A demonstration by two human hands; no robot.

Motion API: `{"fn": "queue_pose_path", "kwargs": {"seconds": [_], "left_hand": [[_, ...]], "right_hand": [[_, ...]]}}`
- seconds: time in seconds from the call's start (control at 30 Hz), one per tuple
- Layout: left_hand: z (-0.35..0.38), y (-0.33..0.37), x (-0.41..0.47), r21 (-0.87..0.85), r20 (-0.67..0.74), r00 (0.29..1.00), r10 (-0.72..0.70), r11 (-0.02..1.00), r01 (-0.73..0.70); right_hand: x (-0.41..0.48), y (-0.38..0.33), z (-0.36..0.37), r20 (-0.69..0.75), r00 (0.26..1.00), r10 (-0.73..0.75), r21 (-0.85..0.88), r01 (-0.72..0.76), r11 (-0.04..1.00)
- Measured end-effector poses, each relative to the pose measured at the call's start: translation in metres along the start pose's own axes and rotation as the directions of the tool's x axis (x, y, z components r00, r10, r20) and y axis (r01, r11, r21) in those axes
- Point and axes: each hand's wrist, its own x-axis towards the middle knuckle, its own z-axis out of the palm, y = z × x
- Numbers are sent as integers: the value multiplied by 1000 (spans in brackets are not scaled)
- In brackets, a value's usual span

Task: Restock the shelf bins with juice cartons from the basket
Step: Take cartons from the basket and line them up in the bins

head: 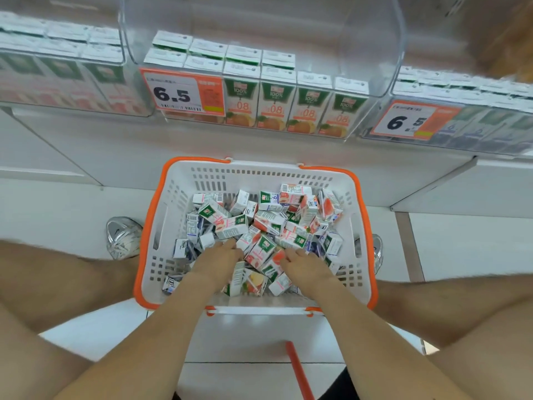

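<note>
Juice cartons, small white boxes printed in green, pink and blue, lie in a loose heap inside the white slotted plastic basket with orange rim, which stands on the pale tiled floor between my knees. My left hand rests on the heap near its middle, fingers bent down among the boxes. My right hand lies just beside it, its fingertips against a pink-printed carton. I cannot tell whether either hand has closed on a carton. Above the basket, the clear plastic middle shelf bin holds upright orange-printed cartons in rows, with an orange-and-white price label reading 6.5 on its front. The left shelf bin and the right shelf bin also hold upright cartons, but both are blurred. One silver shoe touches the basket's left side.
</note>
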Motion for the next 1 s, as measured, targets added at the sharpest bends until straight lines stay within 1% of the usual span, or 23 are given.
{"fn": "queue_pose_path", "kwargs": {"seconds": [0.1,0.17,0.2,0.23,0.27,0.3,0.37,0.47,0.5,0.53,0.57,0.6,0.63,0.67,0.7,0.77,0.83,0.9,0.93,1.0], "left_hand": [[-4,-6,-3,4,36,998,55,998,-55],[-7,-6,-6,-1,40,997,73,997,-73],[-8,-5,-7,4,33,996,80,997,-80],[-9,-3,-6,11,25,996,87,996,-88],[-10,-2,-6,11,21,996,92,996,-92],[-11,-1,-5,9,21,995,94,996,-94],[-14,-1,-6,6,19,995,101,995,-101],[-17,-4,-11,45,12,993,114,992,-115],[-16,-5,-14,25,-2,994,110,994,-110],[-14,-7,-16,-39,-20,995,97,994,-98],[-17,-8,-21,-157,-37,997,64,985,-69],[-23,-9,-25,-305,-61,998,19,952,-36],[-32,-9,-31,-456,-91,996,-26,890,-19],[-44,-9,-35,-593,-125,990,-63,805,-24],[-58,-8,-41,-705,-165,981,-105,708,-43],[-88,-3,-53,-867,-227,950,-214,488,-97],[-116,2,-65,-957,-220,926,-306,252,-144],[-136,3,-77,-984,-176,925,-336,53,-168],[-143,3,-83,-984,-159,930,-331,-23,-176],[-155,0,-96,-971,-154,940,-305,-131,-202]], "right_hand": [[3,0,-4,6,1000,-12,-93,12,996],[8,5,-5,8,1000,-28,-56,28,998],[9,8,-5,11,1000,-13,32,13,999],[10,11,-7,25,1000,15,161,-19,987],[10,15,-10,56,997,49,306,-64,950],[10,19,-14,75,994,78,437,-103,894],[7,28,-26,64,988,140,634,-149,759],[-5,40,-53,-11,964,265,840,-135,526],[-11,43,-64,-26,957,288,885,-112,452],[-17,46,-74,-27,956,291,925,-87,371],[-24,48,-84,-17,961,277,959,-63,276],[-31,50,-93,-4,969,247,983,-41,176],[-37,50,-101,0,977,212,996,-19,88],[-43,50,-108,-10,982,187,1000,5,25],[-47,50,-114,-28,983,183,999,31,-15],[-52,50,-125,-81,974,211,994,96,-57],[-57,47,-137,-123,967,223,982,151,-114],[-62,42,-148,-137,970,199,952,184,-243],[-64,39,-153,-143,969,201,937,198,-289],[-68,35,-161,-153,958,242,925,225,-306]]}}
